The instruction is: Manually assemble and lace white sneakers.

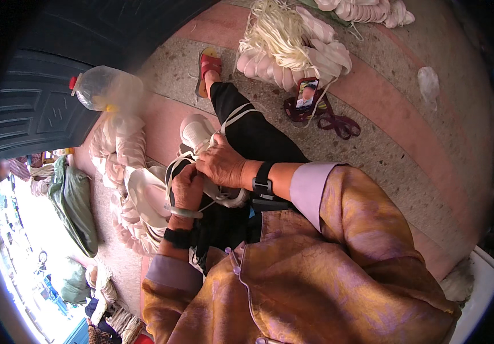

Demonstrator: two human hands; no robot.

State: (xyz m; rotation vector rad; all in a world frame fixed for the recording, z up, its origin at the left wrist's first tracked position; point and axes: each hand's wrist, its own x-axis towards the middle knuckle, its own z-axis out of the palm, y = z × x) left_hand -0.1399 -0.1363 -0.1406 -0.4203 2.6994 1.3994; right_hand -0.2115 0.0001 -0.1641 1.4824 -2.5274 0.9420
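A pale white shoe (196, 133) lies across my lap, its toe pointing away from me. White shoelace (240, 114) runs loosely from it over my black-trousered leg, and more loops hang at its left side. My right hand (222, 163) is closed on the shoe's upper near the lacing. Close beside it, my left hand (187, 186) has its fingers pinched together at the lace; the fingertips partly hide what they grip. The two hands nearly touch. The heel end of the shoe is mostly covered by my hands.
Stacked pale pink shoe uppers (135, 198) lie on my left. Ahead, a bunch of cream laces (275, 34) rests on more uppers. A phone (306, 94) and purple strap (339, 125) are on the floor. A clear plastic jug (106, 89) stands near the dark door (40, 109).
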